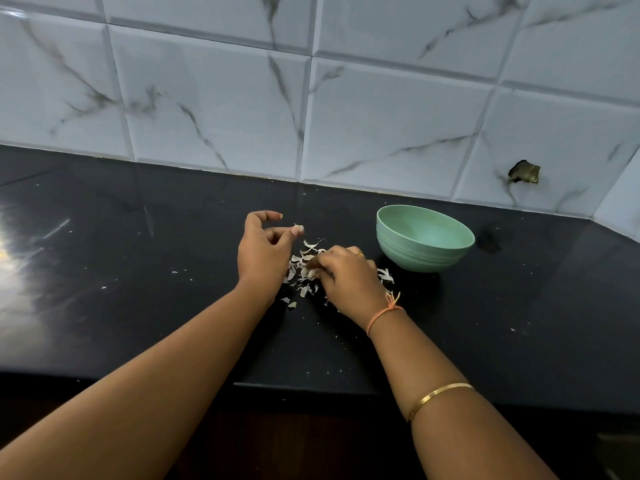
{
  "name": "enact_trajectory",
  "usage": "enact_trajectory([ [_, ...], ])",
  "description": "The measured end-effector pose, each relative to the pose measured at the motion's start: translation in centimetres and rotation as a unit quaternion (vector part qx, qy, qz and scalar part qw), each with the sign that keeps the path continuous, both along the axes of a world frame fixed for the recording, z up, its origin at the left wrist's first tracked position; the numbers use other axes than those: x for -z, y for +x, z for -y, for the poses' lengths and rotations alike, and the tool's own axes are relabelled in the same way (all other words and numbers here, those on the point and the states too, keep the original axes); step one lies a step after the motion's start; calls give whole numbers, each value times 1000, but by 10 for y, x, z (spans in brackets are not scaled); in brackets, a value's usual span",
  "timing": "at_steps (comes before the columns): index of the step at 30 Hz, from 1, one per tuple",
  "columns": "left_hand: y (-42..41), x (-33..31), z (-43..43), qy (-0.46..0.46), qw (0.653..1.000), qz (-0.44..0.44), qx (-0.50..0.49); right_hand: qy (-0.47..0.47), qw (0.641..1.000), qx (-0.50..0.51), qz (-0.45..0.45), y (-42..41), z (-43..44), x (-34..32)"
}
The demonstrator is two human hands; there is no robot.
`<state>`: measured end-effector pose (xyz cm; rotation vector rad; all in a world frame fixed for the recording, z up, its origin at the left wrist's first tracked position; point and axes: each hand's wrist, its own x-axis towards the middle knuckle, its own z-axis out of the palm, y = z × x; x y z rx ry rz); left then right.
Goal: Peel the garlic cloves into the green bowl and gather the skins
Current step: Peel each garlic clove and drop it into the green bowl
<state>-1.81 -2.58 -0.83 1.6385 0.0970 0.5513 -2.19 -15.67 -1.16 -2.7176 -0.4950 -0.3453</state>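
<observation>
Garlic skins [300, 261], pale and papery, strewn in a loose heap on the black worktop [138, 271], just left of the green bowl [415, 258] and not touching it. A few stray flakes further out towards the near edge. Right hand [346, 282] palm-down over the right half of the heap, knuckles raised, fingers [325, 261] curled down and close together, tips pinching a pale piece [311, 273] within the heap; clove or skin, cannot tell. Thin ring [360, 254] on one finger, orange thread [384, 313] knotted round the wrist, gold bangle [440, 396] further up the forearm. Left hand [263, 258] lifted just beyond the left side of the heap, wrist bent back, thumb and one fingertip pressed on a small scrap [298, 228] held above the worktop, forefinger arched free over them. Both forearms reaching in from the near edge and converging on the heap. Bowl upright, bottom hidden by the near rim. Behind, a marbled tiled wall [381, 116] with a ragged hole [523, 172] in one tile.
</observation>
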Motion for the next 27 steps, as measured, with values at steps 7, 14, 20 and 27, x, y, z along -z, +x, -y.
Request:
enact_trajectory([
  [7, 0, 0, 0, -2, 1000, 1, 1, 94, 995, 3, 38, 2, 4, 2],
  [14, -1, 0, 1, 11, 1000, -2, 3, 218, 974, 0, 65, 4, 8, 5],
  [20, -5, -3, 3, 18, 1000, 0, 24, 318, 947, -15, 46, 3, 10, 2],
  [27, -2, 0, 2, 13, 1000, 0, 28, 375, 925, -17, 63, 2, 11, -1],
])
